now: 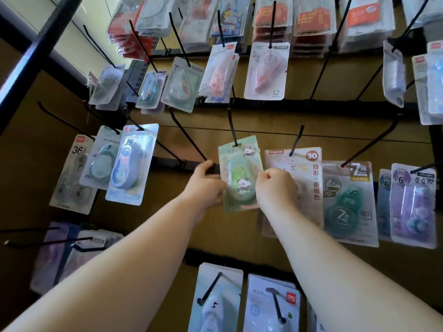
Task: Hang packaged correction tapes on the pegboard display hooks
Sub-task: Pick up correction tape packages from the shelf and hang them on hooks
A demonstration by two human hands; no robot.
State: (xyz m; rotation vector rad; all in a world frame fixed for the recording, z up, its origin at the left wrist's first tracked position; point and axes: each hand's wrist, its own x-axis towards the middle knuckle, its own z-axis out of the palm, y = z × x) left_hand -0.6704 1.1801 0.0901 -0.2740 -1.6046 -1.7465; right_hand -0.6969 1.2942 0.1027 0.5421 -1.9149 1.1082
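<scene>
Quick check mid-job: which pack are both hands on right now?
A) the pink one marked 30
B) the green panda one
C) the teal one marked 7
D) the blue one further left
B: the left hand holds the left edge and the right hand pinches the right edge of the green panda pack, whose top sits at a hook.

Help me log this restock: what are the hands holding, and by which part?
Both hold the green panda correction tape pack: the left hand grips its left edge, the right hand its right edge.
</scene>
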